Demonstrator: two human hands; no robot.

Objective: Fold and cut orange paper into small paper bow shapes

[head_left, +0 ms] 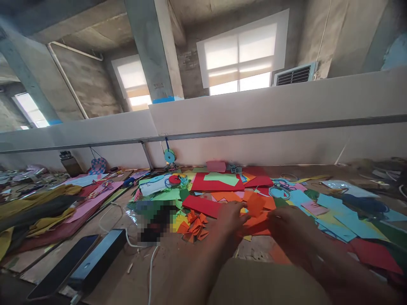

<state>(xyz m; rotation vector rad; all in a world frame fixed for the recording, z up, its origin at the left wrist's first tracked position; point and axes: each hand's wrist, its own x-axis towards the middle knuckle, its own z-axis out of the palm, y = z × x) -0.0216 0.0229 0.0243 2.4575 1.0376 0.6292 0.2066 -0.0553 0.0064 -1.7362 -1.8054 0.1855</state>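
My left hand [233, 220] is closed, thumb and fingers pinching the near-left edge of a piece of orange paper [256, 205]. Across from it, my right hand [284, 220] has its fingers pinched together at the right edge of the orange paper. Motion blurs both hands a little, and the fingers hide part of the sheet. Just left of my left hand lies a heap of small folded orange paper pieces [193, 226]. A red paper strip [202, 206] reaches under my left fingers, and more orange sheets [227, 196] spread behind my hands.
Blue paper sheets [337, 207] lie to the right, with red sheets [218, 182] at the back. A black box-shaped device [98, 258] and a dark phone-like slab [65, 264] sit front left, near a white cable [127, 233]. A white partition [254, 148] closes the table's far side.
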